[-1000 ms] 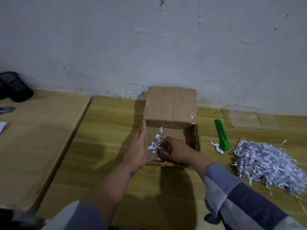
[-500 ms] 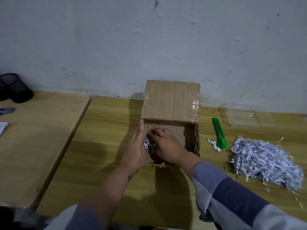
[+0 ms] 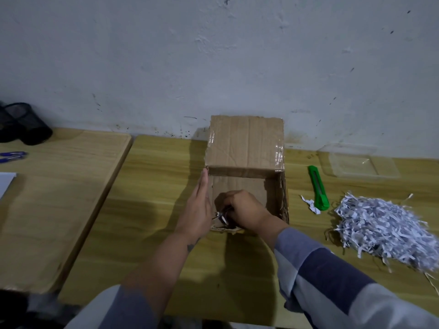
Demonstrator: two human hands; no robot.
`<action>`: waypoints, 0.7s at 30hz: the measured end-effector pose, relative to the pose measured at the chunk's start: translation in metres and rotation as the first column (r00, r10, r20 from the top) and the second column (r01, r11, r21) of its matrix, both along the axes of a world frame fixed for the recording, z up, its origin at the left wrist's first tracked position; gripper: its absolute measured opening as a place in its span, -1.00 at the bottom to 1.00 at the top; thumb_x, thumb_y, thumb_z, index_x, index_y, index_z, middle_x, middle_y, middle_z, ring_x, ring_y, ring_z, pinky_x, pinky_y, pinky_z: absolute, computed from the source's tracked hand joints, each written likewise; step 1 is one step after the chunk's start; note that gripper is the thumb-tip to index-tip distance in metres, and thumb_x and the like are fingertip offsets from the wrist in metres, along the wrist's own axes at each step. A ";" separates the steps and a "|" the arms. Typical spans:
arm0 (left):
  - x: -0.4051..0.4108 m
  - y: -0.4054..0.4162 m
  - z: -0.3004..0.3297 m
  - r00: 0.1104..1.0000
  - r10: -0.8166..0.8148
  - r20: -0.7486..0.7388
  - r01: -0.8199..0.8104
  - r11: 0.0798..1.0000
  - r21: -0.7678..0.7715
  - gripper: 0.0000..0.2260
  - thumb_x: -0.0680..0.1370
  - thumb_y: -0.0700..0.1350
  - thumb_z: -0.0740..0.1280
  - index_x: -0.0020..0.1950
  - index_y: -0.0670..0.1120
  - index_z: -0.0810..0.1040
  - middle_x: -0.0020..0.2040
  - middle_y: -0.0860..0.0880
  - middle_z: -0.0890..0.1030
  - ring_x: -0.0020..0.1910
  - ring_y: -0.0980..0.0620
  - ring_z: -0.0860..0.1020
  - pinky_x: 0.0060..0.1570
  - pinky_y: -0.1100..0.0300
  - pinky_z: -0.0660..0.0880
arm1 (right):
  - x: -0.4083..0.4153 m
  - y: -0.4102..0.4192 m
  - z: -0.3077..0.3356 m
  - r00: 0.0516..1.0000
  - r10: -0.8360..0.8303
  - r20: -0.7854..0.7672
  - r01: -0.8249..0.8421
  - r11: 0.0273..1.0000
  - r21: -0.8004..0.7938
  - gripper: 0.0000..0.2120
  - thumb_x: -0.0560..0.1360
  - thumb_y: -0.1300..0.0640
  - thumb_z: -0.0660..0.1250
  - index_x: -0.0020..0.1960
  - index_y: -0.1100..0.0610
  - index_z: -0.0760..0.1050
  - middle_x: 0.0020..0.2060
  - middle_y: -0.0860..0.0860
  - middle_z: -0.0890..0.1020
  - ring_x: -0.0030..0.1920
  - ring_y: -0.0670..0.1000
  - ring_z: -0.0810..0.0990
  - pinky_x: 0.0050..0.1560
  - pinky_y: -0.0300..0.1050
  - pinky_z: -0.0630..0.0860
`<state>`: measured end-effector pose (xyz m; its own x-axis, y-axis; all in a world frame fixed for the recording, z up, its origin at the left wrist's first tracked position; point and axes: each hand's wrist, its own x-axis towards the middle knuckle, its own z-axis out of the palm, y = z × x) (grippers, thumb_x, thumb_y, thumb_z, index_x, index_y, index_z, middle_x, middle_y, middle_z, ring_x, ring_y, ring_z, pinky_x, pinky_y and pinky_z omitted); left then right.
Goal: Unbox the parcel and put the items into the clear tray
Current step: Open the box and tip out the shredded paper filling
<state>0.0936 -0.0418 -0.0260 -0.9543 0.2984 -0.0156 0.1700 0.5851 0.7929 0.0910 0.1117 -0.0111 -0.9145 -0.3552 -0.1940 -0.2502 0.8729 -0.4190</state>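
Note:
An open cardboard box [image 3: 247, 148] stands in the middle of the wooden table, its back flap raised against the wall. My left hand [image 3: 198, 207] lies flat against the box's left outer wall, fingers straight. My right hand [image 3: 242, 210] is down inside the box near its front left corner, fingers curled around a small clump of shredded paper [image 3: 222, 217]. Whatever else lies in the box is hidden by the hand. The clear tray [image 3: 361, 163] sits at the back right by the wall.
A green utility knife [image 3: 318, 188] lies right of the box, with a paper scrap beside it. A big heap of shredded paper [image 3: 389, 229] covers the table's right side. On the left table stand black mesh cups [image 3: 23, 124], a blue pen [image 3: 11, 156] and white paper.
My right hand has sunk deeper into the box toward its front left corner and closed on the shreds. The left hand has stayed against the box wall. The camera has shifted slightly.

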 end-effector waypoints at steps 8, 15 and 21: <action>-0.001 0.001 0.000 1.000 0.007 -0.011 -0.008 0.999 -0.044 -0.40 0.66 -0.20 0.02 0.53 0.21 -0.23 0.57 0.07 0.08 0.47 0.00 0.24 0.32 0.12 0.32 | 0.012 0.065 0.028 0.840 -0.538 -0.067 0.479 0.793 -0.376 -0.88 0.41 0.31 0.41 -0.10 0.17 0.68 -0.20 0.05 0.67 -0.26 -0.16 0.53 -0.20 -0.47 0.42; -0.001 0.003 0.005 0.999 0.040 0.021 -0.039 0.998 -0.052 -0.44 0.66 -0.21 -0.01 0.55 0.16 -0.17 0.57 0.12 0.03 0.49 0.06 0.17 0.20 0.29 0.23 | 0.043 0.143 0.030 0.605 -0.786 -0.129 0.699 0.601 -0.388 -0.81 0.41 0.42 0.33 -0.09 0.23 0.65 -0.28 0.13 0.64 -0.37 -0.24 0.60 -0.23 -0.32 0.54; -0.002 0.005 0.005 0.999 0.038 0.037 -0.036 0.997 -0.069 -0.45 0.66 -0.20 -0.02 0.55 0.17 -0.16 0.57 0.13 0.02 0.50 0.06 0.16 0.22 0.29 0.23 | 0.072 0.162 0.005 0.685 -0.723 -0.092 0.724 0.689 -0.026 -0.72 0.45 0.22 0.39 0.16 0.16 0.59 0.13 0.18 0.59 0.06 0.18 0.59 0.06 -0.04 0.49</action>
<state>0.0919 -0.0373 -0.0208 -0.9630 0.2600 -0.0716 0.1175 0.6436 0.7563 0.1626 0.2737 -0.0062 -0.8992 0.4260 -0.0994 0.4264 0.8029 -0.4165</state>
